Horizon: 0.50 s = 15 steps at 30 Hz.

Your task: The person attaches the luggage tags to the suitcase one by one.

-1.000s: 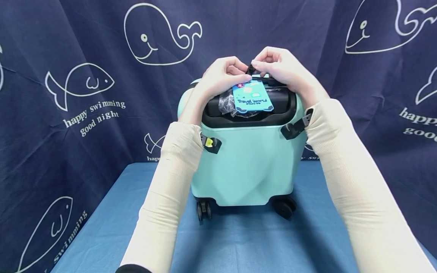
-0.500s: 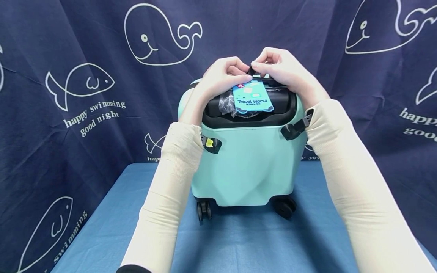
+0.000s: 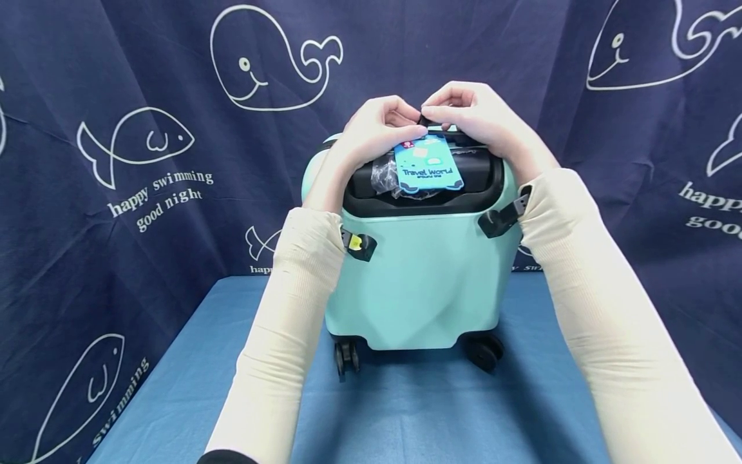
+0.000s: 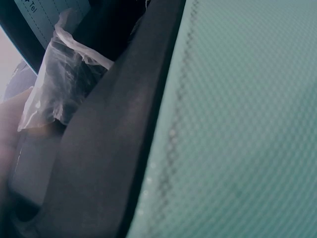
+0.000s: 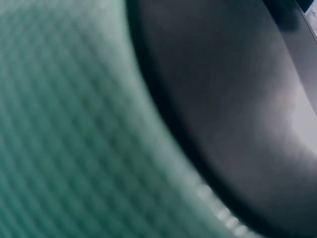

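Note:
A mint-green suitcase (image 3: 417, 283) stands upright on its wheels, and both hands work at its top. A blue "Travel World" luggage tag (image 3: 429, 169) hangs over the black recessed panel; its lined back with "Tel" shows in the left wrist view. My left hand (image 3: 379, 127) pinches the base of the tag's short black strap (image 3: 424, 121) between thumb and fingers. From the other side, my right hand (image 3: 481, 115) pinches the upper part of that strap, its fingertips close to the left ones. Crumpled clear plastic wrap (image 4: 59, 82) clings to the black part beneath the tag.
A blue cloth covers the table (image 3: 400, 406) under the suitcase. Behind it hangs a navy curtain (image 3: 145, 58) with white whale and fish drawings. A black wheel (image 3: 484, 351) shows at the lower right of the suitcase. Wrist cameras (image 3: 498, 219) sit close to the shell.
My right fingertips have shifted slightly left, closer to the left hand, and less of the strap shows between them. The left hand, tag and suitcase stay almost still.

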### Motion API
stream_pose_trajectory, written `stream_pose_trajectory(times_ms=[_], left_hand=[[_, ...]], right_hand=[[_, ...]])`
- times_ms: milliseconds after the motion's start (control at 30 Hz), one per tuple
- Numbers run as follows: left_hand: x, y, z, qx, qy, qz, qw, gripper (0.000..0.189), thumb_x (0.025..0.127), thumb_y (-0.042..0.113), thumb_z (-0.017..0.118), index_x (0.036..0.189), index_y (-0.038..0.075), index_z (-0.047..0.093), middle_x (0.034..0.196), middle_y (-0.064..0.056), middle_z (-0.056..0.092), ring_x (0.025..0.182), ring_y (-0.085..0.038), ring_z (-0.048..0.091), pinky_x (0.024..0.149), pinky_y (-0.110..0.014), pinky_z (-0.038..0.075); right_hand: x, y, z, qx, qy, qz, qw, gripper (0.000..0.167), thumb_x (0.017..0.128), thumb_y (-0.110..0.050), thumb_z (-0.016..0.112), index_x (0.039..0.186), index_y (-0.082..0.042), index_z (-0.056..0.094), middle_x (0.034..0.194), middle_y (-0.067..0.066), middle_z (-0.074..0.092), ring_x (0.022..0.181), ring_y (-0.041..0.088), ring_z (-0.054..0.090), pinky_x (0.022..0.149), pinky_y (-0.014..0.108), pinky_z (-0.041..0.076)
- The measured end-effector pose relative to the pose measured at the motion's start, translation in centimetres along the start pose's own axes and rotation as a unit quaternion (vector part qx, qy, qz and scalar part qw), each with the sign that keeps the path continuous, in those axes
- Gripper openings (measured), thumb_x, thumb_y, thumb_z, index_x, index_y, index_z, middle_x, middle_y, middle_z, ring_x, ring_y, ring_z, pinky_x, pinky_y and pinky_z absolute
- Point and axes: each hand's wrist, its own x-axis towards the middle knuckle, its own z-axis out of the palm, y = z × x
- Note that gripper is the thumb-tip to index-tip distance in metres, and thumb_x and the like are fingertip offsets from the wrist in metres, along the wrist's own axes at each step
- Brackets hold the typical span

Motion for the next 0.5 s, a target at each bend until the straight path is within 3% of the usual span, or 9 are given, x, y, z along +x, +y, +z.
stream_pose_trajectory(times_ms=[167,500], left_hand=[[0.00,0.01,0.00,-0.001,-0.001,0.003,1.0000,0.029,0.084,0.030,0.070,0.108,0.013,0.064,0.105,-0.001,0.070,0.096,-0.004,0.063,0.087,-0.014,0.040],[0.05,-0.14,0.17,-0.001,-0.001,0.014,0.9999,0.027,0.084,0.028,0.070,0.106,0.013,0.065,0.103,-0.002,0.071,0.093,-0.003,0.063,0.086,-0.014,0.040]], right_hand=[[0.05,0.08,0.10,0.021,0.004,-0.005,0.9998,0.002,0.086,-0.017,0.068,0.085,-0.016,0.067,0.076,-0.010,0.067,0.071,0.004,0.058,0.068,0.018,0.042],[0.13,0.18,0.19,0.039,0.016,-0.003,0.9991,0.012,0.086,-0.010,0.066,0.076,-0.015,0.065,0.072,-0.011,0.067,0.068,0.003,0.058,0.064,0.016,0.042]])
